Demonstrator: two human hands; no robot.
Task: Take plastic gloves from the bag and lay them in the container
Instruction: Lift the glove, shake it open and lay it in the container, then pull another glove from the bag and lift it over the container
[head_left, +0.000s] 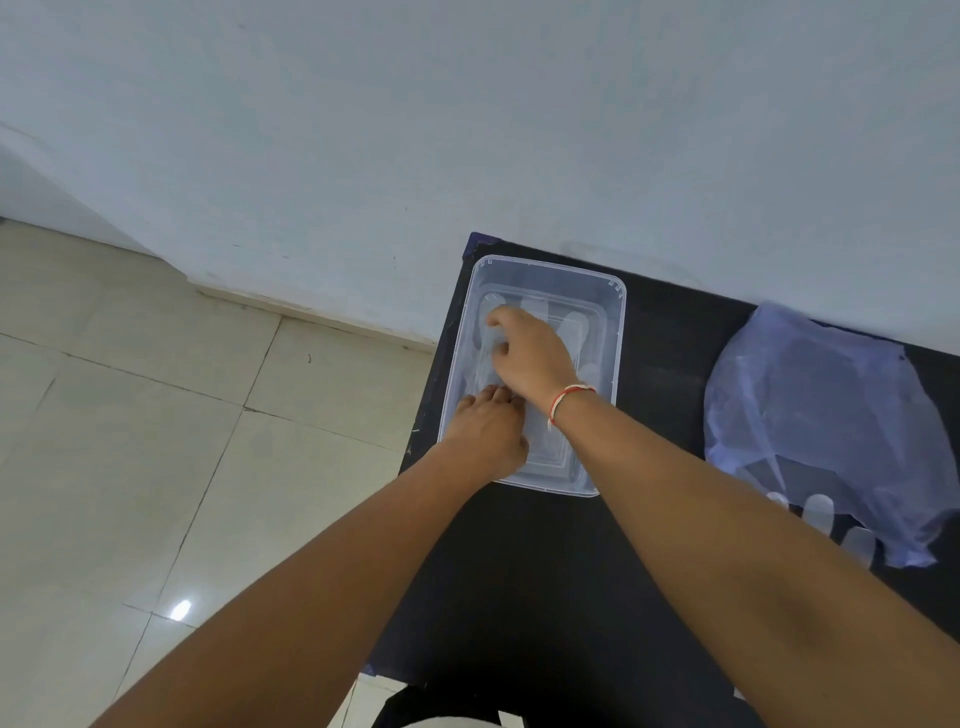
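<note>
A clear plastic container (613, 332) lies on the dark table (665, 364) at its left end. A thin see-through glove (576, 332) lies spread inside it, with its fingers pointing to the far end. My right hand (524, 353) is inside the container and pinches the glove near its far left. My left hand (485, 431) presses on the glove's near end. A bluish plastic bag (810, 415) sits to the right, and several glove fingers (821, 512) stick out of its near edge.
The table stands against a pale wall (467, 130). To the left lies a tiled floor (130, 415). Between container and bag runs a strip of bare dark tabletop.
</note>
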